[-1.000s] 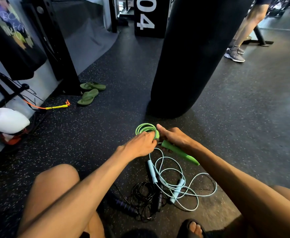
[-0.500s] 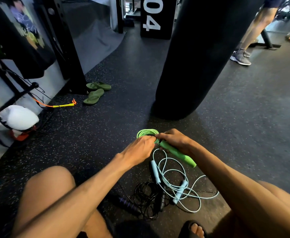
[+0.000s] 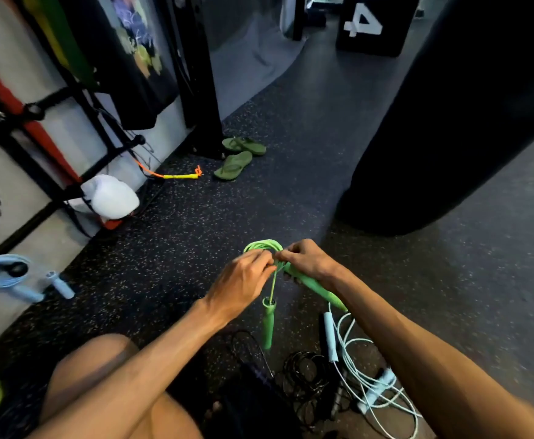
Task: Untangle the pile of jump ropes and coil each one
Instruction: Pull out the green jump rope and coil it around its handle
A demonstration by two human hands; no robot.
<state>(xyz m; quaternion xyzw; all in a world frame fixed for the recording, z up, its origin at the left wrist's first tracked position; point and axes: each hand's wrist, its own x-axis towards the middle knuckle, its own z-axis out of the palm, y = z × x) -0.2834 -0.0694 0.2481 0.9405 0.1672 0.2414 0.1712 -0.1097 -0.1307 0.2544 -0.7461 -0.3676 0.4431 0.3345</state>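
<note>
— Where are the fingers?
— Left fingers [image 3: 264, 259] pinch the green cord [image 3: 273, 284]. Right fingers [image 3: 288, 255] curl round one green handle [image 3: 318, 289]. The coil [image 3: 261, 245] sits just beyond both.
— What's changed?
— A second handle [image 3: 268, 324] now dangles below the left fingers; earlier it didn't show.
— Textures?
— Smooth tapered handles, thin cord, speckled rubber floor [image 3: 196, 236].

Gym corner with a dark speckled rubber floor [image 3: 291, 198].
A black punching bag [image 3: 455, 122] fills the right side; a black box [image 3: 386, 42] with white numerals sits far back; green flip-flops [image 3: 234, 165] lie beside a black rack post [image 3: 197, 77] by the pale left wall [image 3: 15, 188].
</note>
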